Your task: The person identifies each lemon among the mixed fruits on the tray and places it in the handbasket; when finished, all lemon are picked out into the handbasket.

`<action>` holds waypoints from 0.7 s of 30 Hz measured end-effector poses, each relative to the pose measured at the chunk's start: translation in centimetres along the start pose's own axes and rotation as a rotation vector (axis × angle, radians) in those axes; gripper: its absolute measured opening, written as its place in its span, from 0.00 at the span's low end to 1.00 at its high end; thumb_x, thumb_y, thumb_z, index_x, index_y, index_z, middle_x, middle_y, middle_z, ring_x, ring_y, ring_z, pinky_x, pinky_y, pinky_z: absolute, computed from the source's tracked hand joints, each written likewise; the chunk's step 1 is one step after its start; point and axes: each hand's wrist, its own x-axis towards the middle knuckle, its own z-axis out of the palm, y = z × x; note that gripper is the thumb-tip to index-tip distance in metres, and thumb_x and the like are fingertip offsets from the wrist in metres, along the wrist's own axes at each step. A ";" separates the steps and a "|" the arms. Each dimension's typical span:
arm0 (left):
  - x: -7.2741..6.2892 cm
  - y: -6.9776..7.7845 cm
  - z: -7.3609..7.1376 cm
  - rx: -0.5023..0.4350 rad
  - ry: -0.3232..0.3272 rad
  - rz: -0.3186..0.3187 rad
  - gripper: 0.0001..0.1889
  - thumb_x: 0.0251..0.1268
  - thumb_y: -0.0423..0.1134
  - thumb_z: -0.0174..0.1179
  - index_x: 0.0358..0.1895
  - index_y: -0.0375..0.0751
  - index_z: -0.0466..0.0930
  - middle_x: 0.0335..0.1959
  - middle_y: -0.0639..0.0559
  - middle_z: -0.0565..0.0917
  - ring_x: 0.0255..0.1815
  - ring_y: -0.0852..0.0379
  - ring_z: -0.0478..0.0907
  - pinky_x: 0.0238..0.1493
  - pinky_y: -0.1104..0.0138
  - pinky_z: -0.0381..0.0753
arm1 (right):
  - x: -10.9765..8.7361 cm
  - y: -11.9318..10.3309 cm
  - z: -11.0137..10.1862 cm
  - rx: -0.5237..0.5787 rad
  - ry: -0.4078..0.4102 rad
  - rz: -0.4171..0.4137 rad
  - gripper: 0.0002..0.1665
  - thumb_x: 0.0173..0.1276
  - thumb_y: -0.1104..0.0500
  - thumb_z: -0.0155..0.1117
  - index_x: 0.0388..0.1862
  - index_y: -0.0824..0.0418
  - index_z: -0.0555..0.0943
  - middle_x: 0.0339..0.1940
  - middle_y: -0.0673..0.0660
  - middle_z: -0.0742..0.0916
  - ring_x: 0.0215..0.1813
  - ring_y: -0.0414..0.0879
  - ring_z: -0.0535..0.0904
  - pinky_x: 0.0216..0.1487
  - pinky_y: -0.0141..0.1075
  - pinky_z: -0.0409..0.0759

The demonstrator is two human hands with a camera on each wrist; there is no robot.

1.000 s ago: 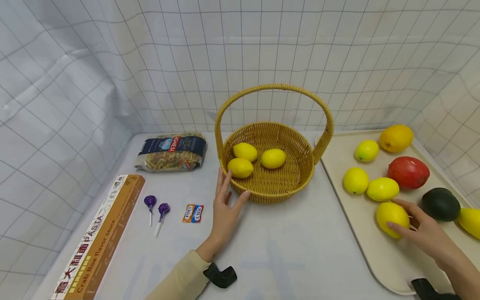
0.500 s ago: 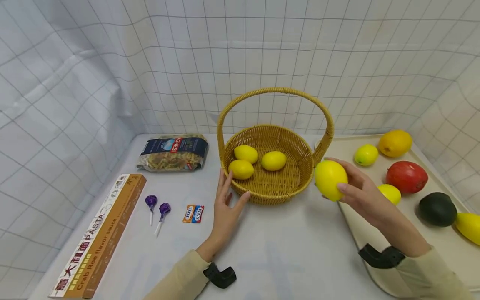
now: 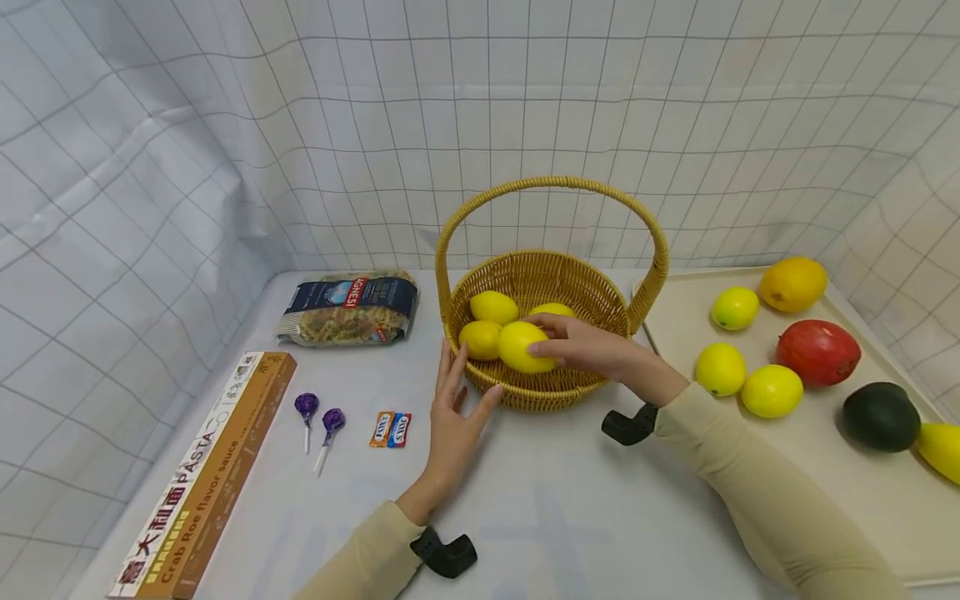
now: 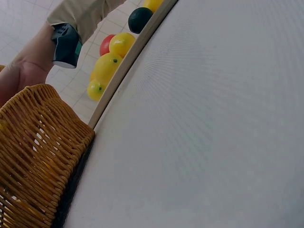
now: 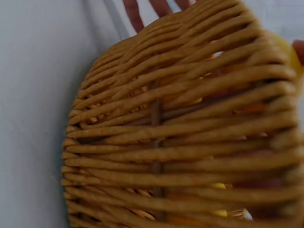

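Observation:
A yellow lemon is pinched between the thumb and fingers of my right hand, low inside the wicker basket. Three other lemons lie in the basket: one at the back left, one at the left front, and one behind my right hand, partly covered. My left hand lies with fingers extended, its fingertips against the basket's left front rim. In the right wrist view the basket's woven wall hides most of the right hand.
Right of the basket, a cream tray carries several yellow fruits, a red mango-like fruit and a dark green avocado. At left are a pasta bag, a long pasta box, two lollipops and small candy packets.
My right hand picked the lemon up from the tray's front and carried it left into the basket. The left hand has stayed at the rim.

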 end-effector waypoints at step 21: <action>0.1 0.1 0.1 0.000 -0.002 -0.017 0.34 0.66 0.32 0.57 0.73 0.42 0.53 0.75 0.48 0.40 0.73 0.52 0.41 0.64 0.48 0.55 | 4.0 0.8 2.2 -0.373 0.126 0.064 0.27 0.69 0.59 0.59 0.65 0.63 0.67 0.64 0.64 0.70 0.64 0.57 0.64 0.63 0.51 0.61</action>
